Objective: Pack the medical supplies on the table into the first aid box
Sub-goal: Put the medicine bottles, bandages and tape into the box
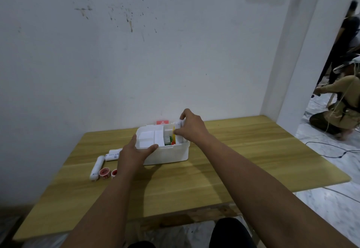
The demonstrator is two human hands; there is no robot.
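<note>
The white first aid box (171, 154) stands open on the wooden table (233, 160), with white compartments and green, red and yellow packets inside. My left hand (134, 152) grips the box's front left rim, thumb over the edge. My right hand (190, 126) pinches a small white packet (178, 124) at the box's back right corner. Left of the box lie two white rolls (113, 155), a longer white tube (96, 167) and two small red-and-white tape rolls (104, 172).
A red lid part with a white cross (161, 122) shows behind the box against the white wall. A person (339, 109) crouches on the floor beyond the table's right edge, with cables on the marble floor (331, 146).
</note>
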